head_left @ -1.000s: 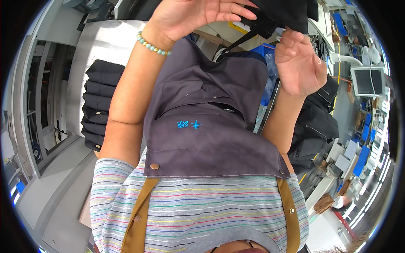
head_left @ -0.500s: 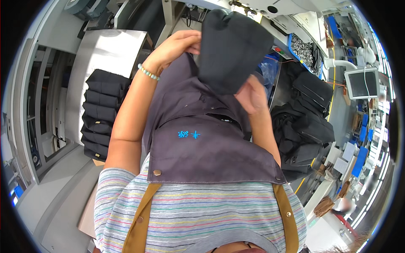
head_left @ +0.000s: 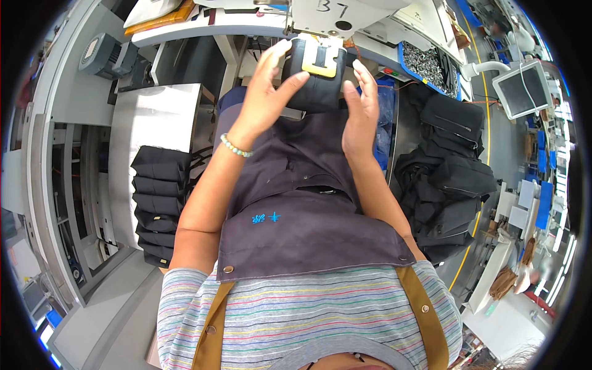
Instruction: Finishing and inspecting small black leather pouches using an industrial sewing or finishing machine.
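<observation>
The black cloth piece, which half a second ago hangs in the air between both hands above the apron, now sits at the front edge of the work surface, directly below the pale machine head. A yellow-and-white frame, out of sight in both earlier views, now shows on top of the cloth, with dark fabric visible through its gaps. The left hand, earlier pinching the cloth's edge, has loosened: its fingers lie straight along the left side of the piece, and the thumb stretches over the fabric close to the frame's lower corner, the hand clenching nothing. The right hand, earlier under the lower corner of the cloth, now stands upright just beside its right side, fingers extended and released; whether its thumb touches the fabric, I cannot tell. The whole view has shifted, so more of the machine and its bench shows at the top. The stack of folded black pieces on the metal table at left looks unchanged, as does the heap of black garments at right.
</observation>
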{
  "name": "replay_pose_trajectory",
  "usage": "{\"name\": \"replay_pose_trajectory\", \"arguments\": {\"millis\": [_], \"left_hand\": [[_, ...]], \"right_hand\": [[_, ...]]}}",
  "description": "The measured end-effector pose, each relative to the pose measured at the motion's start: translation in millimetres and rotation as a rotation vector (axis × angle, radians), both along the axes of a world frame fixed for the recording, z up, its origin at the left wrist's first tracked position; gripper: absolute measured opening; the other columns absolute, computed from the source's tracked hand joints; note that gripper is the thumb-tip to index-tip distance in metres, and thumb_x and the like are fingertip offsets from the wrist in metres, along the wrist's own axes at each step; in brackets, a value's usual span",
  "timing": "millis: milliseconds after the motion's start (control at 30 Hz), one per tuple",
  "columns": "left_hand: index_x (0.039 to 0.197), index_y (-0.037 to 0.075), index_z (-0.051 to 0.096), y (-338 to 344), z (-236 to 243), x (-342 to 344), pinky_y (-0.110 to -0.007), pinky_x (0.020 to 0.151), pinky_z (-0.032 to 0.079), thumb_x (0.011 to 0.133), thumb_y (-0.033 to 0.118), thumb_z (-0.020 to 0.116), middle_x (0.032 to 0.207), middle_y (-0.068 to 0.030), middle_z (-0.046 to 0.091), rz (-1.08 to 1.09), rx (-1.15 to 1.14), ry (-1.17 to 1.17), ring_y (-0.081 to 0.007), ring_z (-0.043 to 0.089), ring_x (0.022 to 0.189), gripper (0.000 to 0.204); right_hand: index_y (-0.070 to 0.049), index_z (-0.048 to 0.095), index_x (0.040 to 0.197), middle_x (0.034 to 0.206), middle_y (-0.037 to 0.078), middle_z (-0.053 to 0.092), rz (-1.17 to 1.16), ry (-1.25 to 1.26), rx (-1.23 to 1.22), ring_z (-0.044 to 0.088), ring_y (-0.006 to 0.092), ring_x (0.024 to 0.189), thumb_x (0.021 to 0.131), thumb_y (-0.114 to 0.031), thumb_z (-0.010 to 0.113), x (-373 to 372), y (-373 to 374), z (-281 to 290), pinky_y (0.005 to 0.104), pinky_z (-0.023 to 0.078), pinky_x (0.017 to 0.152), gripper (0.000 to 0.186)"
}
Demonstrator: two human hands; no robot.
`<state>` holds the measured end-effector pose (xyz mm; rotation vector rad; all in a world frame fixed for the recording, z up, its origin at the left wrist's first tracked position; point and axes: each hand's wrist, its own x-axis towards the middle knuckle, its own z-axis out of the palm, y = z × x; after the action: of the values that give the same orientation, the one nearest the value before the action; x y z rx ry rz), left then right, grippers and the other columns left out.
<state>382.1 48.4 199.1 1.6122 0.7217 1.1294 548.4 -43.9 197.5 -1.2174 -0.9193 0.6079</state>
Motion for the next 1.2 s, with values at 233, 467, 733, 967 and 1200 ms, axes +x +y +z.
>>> {"name": "replay_pose_trajectory", "arguments": {"millis": [233, 467, 733, 967, 1200], "left_hand": [[0.154, -0.001, 0.026, -12.2, 5.6, 15.5, -0.039, 0.117, 0.032, 0.09, 0.017, 0.069, 0.151, -0.0178, 0.035, -0.051, -0.041, 0.078, -0.0309, 0.038, 0.141, 0.079], [0.156, -0.001, 0.018, -14.6, 6.8, 17.3, -0.042, 0.118, 0.028, 0.091, 0.012, 0.063, 0.153, -0.0203, 0.029, -0.034, 0.025, 0.123, -0.034, 0.032, 0.143, 0.081], [0.156, -0.001, 0.02, -14.2, 3.5, 16.1, -0.041, 0.118, 0.027, 0.091, 0.013, 0.064, 0.153, -0.0197, 0.03, -0.063, -0.02, 0.098, -0.0329, 0.032, 0.143, 0.079], [0.141, -0.001, 0.049, -14.1, 32.1, -7.9, -0.04, 0.114, 0.032, 0.096, 0.016, 0.061, 0.143, -0.0165, 0.047, 0.084, 0.115, 0.09, -0.0293, 0.041, 0.137, 0.049], [0.12, 0.005, 0.067, -21.4, 57.5, 8.8, -0.049, 0.11, 0.033, 0.093, 0.018, 0.065, 0.138, -0.0185, 0.052, 0.169, 0.621, 0.614, -0.0413, 0.042, 0.132, 0.03]], "right_hand": [[0.005, 0.023, 0.152, 0.156, 0.02, 0.019, 0.09, -0.293, 0.035, 0.022, 0.0338, 0.146, 0.094, -0.021, 0.057, -13.5, 30.4, -0.7, 0.043, 0.02, 0.12, 0.072], [0.007, 0.018, 0.155, 0.158, 0.018, 0.015, 0.261, -0.134, 0.069, 0.021, 0.0311, 0.148, 0.093, -0.019, 0.053, -7.2, 29.8, -1.1, 0.0428, 0.02, 0.121, 0.075], [0.006, 0.021, 0.155, 0.159, 0.019, 0.017, 0.258, -0.209, 0.062, 0.02, 0.0324, 0.15, 0.095, -0.023, 0.057, -5.0, 27.5, -1.4, 0.0434, 0.019, 0.122, 0.076], [0.001, 0.058, 0.132, 0.14, 0.016, 0.052, -0.096, -0.707, 0.119, 0.047, 0.0317, 0.129, 0.092, -0.012, 0.061, 40.6, 44.0, 44.7, 0.0399, 0.037, 0.11, 0.042], [-0.001, 0.071, 0.093, 0.103, 0.007, 0.064, -0.182, -1.261, 0.157, 0.056, 0.0305, 0.096, 0.069, -0.008, 0.072, 53.0, 104.8, 61.1, 0.039, 0.049, 0.084, 0.025]]}}
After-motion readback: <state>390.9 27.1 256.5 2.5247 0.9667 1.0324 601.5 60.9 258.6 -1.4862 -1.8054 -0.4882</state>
